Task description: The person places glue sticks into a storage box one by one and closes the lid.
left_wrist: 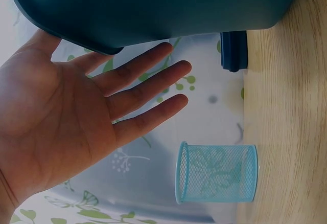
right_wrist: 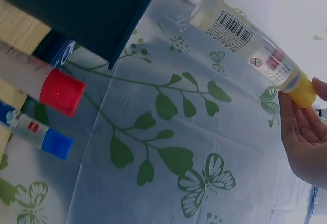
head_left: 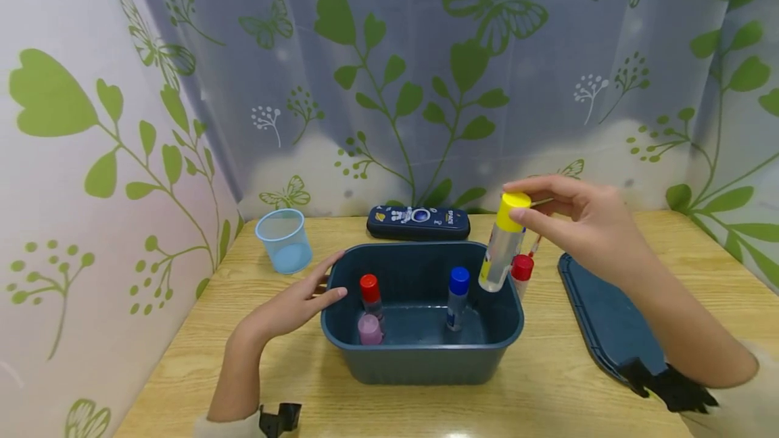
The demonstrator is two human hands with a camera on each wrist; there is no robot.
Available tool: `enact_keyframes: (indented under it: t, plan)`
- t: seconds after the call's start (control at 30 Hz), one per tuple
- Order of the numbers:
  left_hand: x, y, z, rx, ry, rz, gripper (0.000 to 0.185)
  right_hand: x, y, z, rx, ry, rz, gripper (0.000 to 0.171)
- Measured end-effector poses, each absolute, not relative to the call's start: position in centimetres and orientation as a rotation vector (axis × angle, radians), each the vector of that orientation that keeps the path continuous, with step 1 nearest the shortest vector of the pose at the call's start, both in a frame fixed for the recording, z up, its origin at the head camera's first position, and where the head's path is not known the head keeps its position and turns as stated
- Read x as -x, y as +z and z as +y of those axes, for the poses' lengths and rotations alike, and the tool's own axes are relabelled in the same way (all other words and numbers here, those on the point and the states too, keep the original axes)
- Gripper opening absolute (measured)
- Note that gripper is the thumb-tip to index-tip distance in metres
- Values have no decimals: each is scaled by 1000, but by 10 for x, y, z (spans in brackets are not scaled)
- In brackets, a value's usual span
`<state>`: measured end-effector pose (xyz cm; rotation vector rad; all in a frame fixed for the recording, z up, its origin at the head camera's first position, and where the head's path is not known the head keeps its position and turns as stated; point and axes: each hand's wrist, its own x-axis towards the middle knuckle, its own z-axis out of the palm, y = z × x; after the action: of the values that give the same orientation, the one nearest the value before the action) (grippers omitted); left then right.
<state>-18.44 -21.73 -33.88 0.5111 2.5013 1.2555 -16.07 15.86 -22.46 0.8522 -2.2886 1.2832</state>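
Note:
My right hand [head_left: 584, 222] pinches the yellow cap of a clear bottle [head_left: 497, 259] between thumb and fingers. The bottle hangs slightly tilted over the right rim of a dark blue bin [head_left: 426, 365]; a barcode label shows in the right wrist view. At the bin's left rim rests my left hand [head_left: 298, 306], thumb over the edge and the other fingers extended along the outside. Inside the bin stand a red-capped bottle [head_left: 369, 288], a blue-capped bottle [head_left: 459, 296] and a small pink object [head_left: 370, 330].
Just right of the bin stand a red-capped bottle [right_wrist: 62, 92] and a blue-capped tube [right_wrist: 56, 142]. A dark blue lid [head_left: 608, 316] lies farther right. Behind the bin is a space-print case [head_left: 418, 223]. A light blue mesh cup [head_left: 284, 240] stands at the back left.

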Motion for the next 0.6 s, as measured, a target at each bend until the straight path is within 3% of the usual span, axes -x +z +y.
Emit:
enact_keyframes:
  t: [0.6]
  plan:
    - [184, -338, -218, -495, 1236, 2522, 69, 167, -238, 116, -1047, 1409, -2257, 30]
